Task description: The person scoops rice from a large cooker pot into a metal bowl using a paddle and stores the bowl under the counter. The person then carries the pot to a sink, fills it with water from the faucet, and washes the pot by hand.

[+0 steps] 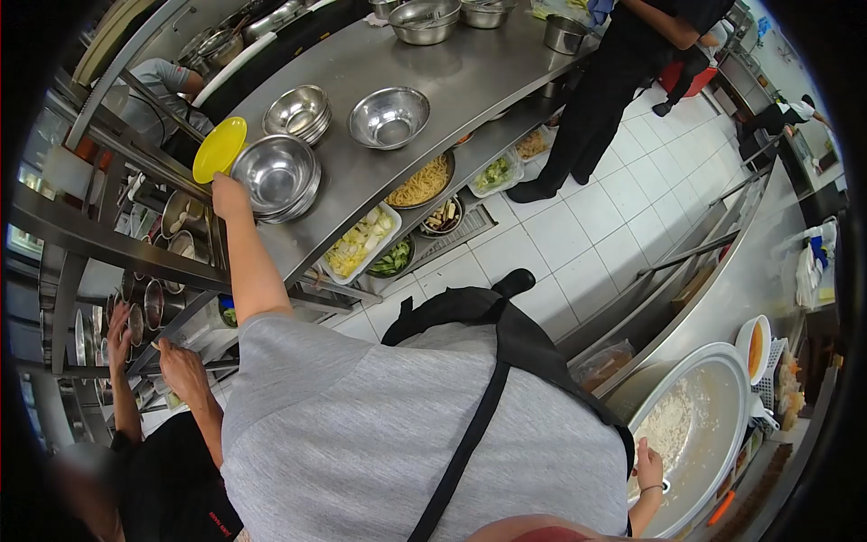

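Observation:
My left hand (229,195) reaches out over the steel counter (348,185) and grips the lower edge of a yellow plate (219,150). Right beside that hand is a stack of steel bowls (275,173), with a second stack (298,112) behind it and a single steel bowl (389,117) to the right. At the lower right, my right hand (647,467) is at the near side of a large round pot (746,397) with white rice (669,420) inside. Its fingers are curled, and what they hold is too small to make out.
Food trays with noodles (421,182) and cut vegetables (361,240) stand under the counter. A co-worker in black (596,99) stands across the aisle. Another person's hands (185,372) are near the rack at the lower left. A bowl of orange sauce (755,350) stands beside the pot.

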A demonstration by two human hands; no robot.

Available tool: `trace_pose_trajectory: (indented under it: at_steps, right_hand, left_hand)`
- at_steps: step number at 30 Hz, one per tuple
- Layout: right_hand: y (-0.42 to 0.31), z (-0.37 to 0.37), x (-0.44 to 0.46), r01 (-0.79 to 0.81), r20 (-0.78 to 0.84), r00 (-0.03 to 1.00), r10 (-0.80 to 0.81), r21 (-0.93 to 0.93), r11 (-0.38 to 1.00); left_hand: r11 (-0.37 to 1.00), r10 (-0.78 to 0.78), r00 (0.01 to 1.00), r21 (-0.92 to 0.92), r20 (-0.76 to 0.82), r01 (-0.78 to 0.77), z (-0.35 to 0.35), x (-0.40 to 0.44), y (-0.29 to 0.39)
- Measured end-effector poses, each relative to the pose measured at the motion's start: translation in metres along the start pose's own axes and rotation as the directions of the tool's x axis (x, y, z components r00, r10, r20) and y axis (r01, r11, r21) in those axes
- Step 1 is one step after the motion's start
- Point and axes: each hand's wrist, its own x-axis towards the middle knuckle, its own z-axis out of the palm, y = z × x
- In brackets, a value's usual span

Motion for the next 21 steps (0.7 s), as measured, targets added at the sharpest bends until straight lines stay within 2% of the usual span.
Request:
trace_pose_trajectory:
  at_steps: [1, 2, 4, 5, 8, 9, 11, 12, 13, 14, 15, 17, 18, 19, 21]
  right_hand:
    - [-0.001, 0.0, 0.0, 0.0, -0.006, 1.0, 0.0, 0.005, 1.0]
    - [-0.002, 0.001, 0.0, 0.001, -0.01, 1.0, -0.001, 0.009, 1.0]
    - [-0.007, 0.002, -0.002, 0.013, -0.015, 1.0, -0.012, 0.02, 1.0]
    - [-0.008, 0.003, -0.003, 0.022, -0.024, 0.999, -0.021, 0.034, 0.999]
    - [-0.003, 0.0, -0.001, 0.019, 0.005, 1.0, -0.019, 0.008, 1.0]
    - [-0.004, 0.0, -0.002, 0.017, 0.004, 1.0, -0.017, 0.013, 1.0]
    - [-0.009, 0.0, -0.004, 0.005, 0.011, 1.0, -0.006, 0.035, 0.999]
    - [-0.008, 0.0, -0.004, 0.004, 0.009, 1.0, -0.005, 0.035, 0.999]
    - [-0.007, 0.0, -0.003, 0.001, 0.012, 1.0, -0.002, 0.045, 0.999]
    - [-0.006, 0.001, -0.002, -0.002, 0.013, 1.0, 0.002, 0.056, 0.998]
    - [-0.006, 0.001, -0.002, -0.005, 0.007, 1.0, 0.004, 0.061, 0.998]
    - [-0.007, 0.001, -0.002, -0.003, 0.013, 1.0, 0.002, 0.049, 0.999]
    - [-0.008, 0.001, -0.003, -0.007, 0.007, 1.0, 0.007, 0.052, 0.999]
    - [-0.01, 0.0, -0.005, -0.009, 0.007, 1.0, 0.009, 0.037, 0.999]
    - [-0.011, -0.001, -0.008, -0.012, -0.003, 1.0, 0.012, 0.019, 1.0]
  left_hand:
    - [0.995, -0.038, 0.999, -0.097, 0.004, 0.038, -0.006, 0.005, 0.004]
    - [0.995, -0.04, 0.999, -0.095, 0.004, 0.04, -0.015, 0.008, 0.009]
    - [0.988, 0.052, 0.997, -0.144, -0.056, -0.06, -0.032, 0.009, 0.023]
    - [0.988, 0.054, 0.997, -0.143, -0.055, -0.061, -0.034, 0.011, 0.027]
    - [0.929, 0.13, 0.953, -0.303, -0.272, -0.213, -0.034, 0.016, 0.041]
    - [0.927, 0.133, 0.952, -0.305, -0.274, -0.217, -0.035, 0.015, 0.049]
    - [0.851, 0.097, 0.965, -0.483, -0.242, -0.206, -0.036, 0.011, 0.071]
    - [0.828, 0.092, 0.962, -0.517, -0.258, -0.217, -0.022, 0.013, 0.082]
    - [0.642, 0.057, 0.994, -0.759, -0.092, -0.108, -0.006, 0.012, 0.1]
    - [0.484, 0.096, 0.994, -0.875, 0.055, 0.002, 0.032, 0.021, 0.117]
    - [0.231, 0.15, 0.936, -0.932, 0.319, 0.28, -0.01, -0.021, 0.156]
    - [0.099, 0.273, 0.835, -0.878, 0.477, 0.469, 0.013, -0.046, 0.211]
    - [0.034, 0.475, 0.68, -0.784, 0.559, 0.62, 0.028, -0.053, 0.233]
    - [0.014, 0.522, 0.611, -0.722, 0.595, 0.691, 0.021, -0.076, 0.258]
    - [-0.022, 0.495, 0.534, -0.605, 0.686, 0.796, 0.064, -0.098, 0.306]
